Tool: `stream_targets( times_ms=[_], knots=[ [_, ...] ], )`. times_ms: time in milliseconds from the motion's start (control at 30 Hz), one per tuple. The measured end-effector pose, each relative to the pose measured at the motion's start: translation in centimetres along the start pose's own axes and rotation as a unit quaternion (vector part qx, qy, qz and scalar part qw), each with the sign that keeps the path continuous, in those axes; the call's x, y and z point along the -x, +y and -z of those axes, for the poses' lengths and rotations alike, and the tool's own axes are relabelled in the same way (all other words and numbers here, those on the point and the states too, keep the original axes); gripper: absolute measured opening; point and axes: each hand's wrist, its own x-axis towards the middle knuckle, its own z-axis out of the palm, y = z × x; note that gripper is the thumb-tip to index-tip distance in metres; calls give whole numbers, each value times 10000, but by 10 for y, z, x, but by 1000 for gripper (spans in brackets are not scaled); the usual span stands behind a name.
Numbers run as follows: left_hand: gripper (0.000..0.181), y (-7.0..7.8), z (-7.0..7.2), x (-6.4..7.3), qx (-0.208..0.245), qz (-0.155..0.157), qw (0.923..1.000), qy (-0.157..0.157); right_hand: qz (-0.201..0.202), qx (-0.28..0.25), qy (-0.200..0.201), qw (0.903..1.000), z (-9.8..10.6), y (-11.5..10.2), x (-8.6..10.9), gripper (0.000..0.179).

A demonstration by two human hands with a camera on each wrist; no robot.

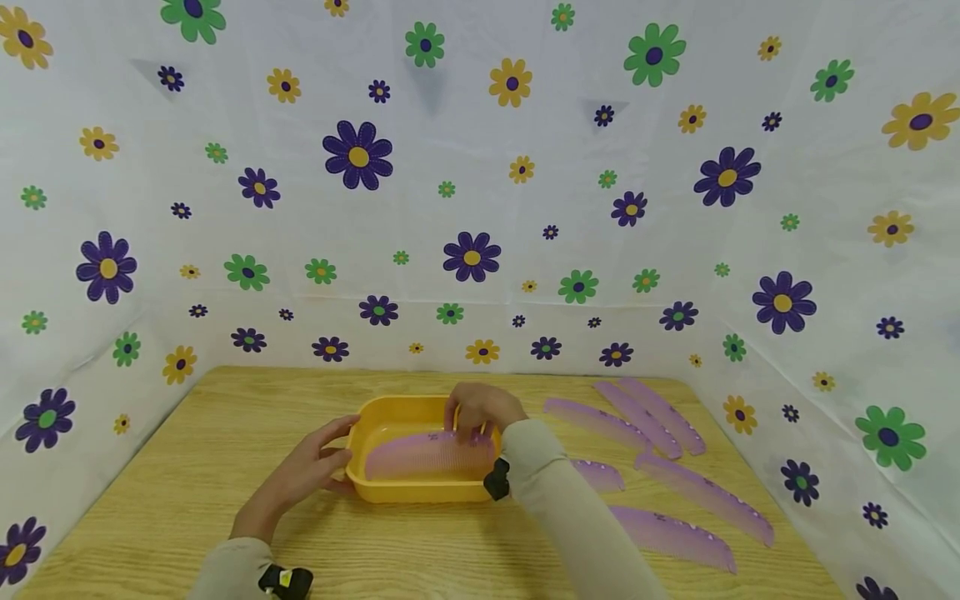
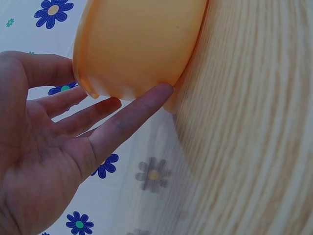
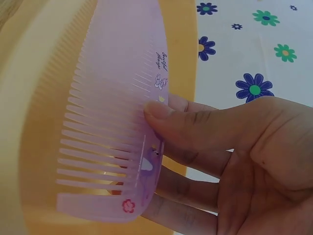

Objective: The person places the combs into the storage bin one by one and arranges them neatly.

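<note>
– Start with the head view. What's in the container?
– One purple comb (image 1: 420, 457). It sits within the yellow tray (image 1: 420, 493) at lower centre of the frame, spine toward the far side and teeth toward the near side. I can't tell if it touches the tray floor.
– And the hands?
– The right hand (image 1: 486, 408) reaches in over the tray's upper right and pinches the comb near its right end. The left hand (image 1: 303, 468) is at the tray's left end, touching the rim.
– Anything else on the wooden table (image 1: 187, 467)?
– Six loose combs (image 1: 705, 496) at lower right, one partly hidden by the right sleeve (image 1: 558, 479). A flowered sheet (image 1: 480, 208) fills the upper frame.
– Now the left wrist view?
– The tray's outer wall is at upper centre. The left hand comes in from the left, fingers spread and fairly straight, fingertips against the wall and rim. The tray's inside is hidden here.
– The right wrist view?
– The comb runs from top centre to lower left of centre, teeth pointing left, tray behind it. The right hand is at right, thumb on the comb's face, fingers behind the spine.
</note>
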Motion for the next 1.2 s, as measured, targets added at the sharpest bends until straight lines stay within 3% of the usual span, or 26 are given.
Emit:
stream_targets(
  times_ms=[500,1200],
  knots=[
    [62,1,1,0,-3,-12,10000,-19,-248,271,-171,9992,-6,1,-10,17],
    [62,1,0,2,-13,0,10000,-17,-362,286,-354,9983,-13,5,-10,20]
  ],
)
